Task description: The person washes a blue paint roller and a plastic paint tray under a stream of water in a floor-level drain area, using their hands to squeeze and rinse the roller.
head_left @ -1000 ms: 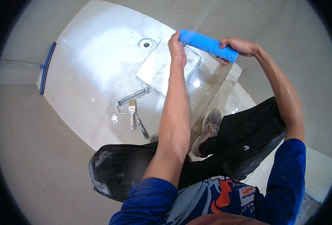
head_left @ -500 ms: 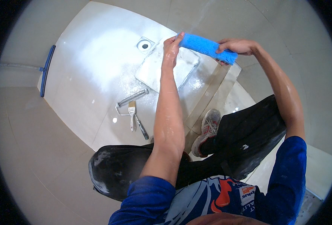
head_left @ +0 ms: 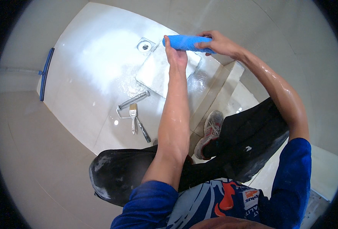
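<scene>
A fluffy blue paint roller cover (head_left: 184, 42) is held level between my two hands above a wet white rectangular tray or board (head_left: 152, 76). My left hand (head_left: 175, 56) holds its left end, thumb up against the end and the other fingers mostly hidden behind it. My right hand (head_left: 219, 44) wraps round the right end from above. Both forearms look wet. On the floor, left of my left forearm, lie a bare roller frame (head_left: 132, 100) and a paintbrush (head_left: 133, 114) with a pale handle, which lies across the frame's dark-tipped handle (head_left: 144, 130).
A round drain (head_left: 144, 46) sits in the wet tiled floor (head_left: 85, 103) beyond the tray. A blue squeegee (head_left: 46, 74) leans by the left wall. On the right runs a low tiled kerb (head_left: 211, 89), with my shoe (head_left: 211, 131) beside it.
Both hands have shifted left with the roller cover, the right one also upward. The cover, slanted down to the right before, lies nearly level. My left palm has turned more upward.
</scene>
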Motion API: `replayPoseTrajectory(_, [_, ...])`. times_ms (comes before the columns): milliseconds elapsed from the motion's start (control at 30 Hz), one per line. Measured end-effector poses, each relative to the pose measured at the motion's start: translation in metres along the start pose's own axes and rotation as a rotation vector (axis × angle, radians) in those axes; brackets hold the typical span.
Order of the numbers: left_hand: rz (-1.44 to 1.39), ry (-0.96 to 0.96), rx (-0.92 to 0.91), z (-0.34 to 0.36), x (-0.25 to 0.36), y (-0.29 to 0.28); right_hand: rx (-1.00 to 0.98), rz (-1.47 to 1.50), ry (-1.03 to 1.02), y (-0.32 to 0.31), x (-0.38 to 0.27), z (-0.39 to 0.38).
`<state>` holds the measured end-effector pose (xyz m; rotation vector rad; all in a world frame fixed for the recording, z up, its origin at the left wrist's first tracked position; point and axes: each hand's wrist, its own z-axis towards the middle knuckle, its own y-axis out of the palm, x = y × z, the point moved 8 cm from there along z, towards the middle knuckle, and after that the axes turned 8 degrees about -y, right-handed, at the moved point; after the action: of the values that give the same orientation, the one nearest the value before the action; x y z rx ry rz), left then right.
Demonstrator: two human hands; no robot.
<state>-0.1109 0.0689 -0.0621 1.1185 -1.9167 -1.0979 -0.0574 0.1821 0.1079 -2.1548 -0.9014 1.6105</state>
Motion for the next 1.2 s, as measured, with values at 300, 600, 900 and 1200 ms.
replayPoseTrajectory(300, [0.097, -0.261, -0.165, -0.026, -0.042, 0.054, 0.079, 0.617, 0.150, 0.020, 0.003, 0.023])
replayPoseTrajectory(600, [0.234, -0.184, -0.085, -0.010, 0.000, 0.053, -0.125, 0.427, 0.079, 0.026, -0.002, 0.038])
replayPoseTrajectory(900, [0.446, -0.024, 0.001, -0.014, 0.015, 0.054, -0.191, 0.111, -0.006, 0.021, -0.013, 0.027])
replayPoseTrajectory(1200, [0.129, -0.095, -0.208, -0.012, 0.017, 0.057, -0.161, 0.427, 0.104, 0.018, 0.005, 0.031])
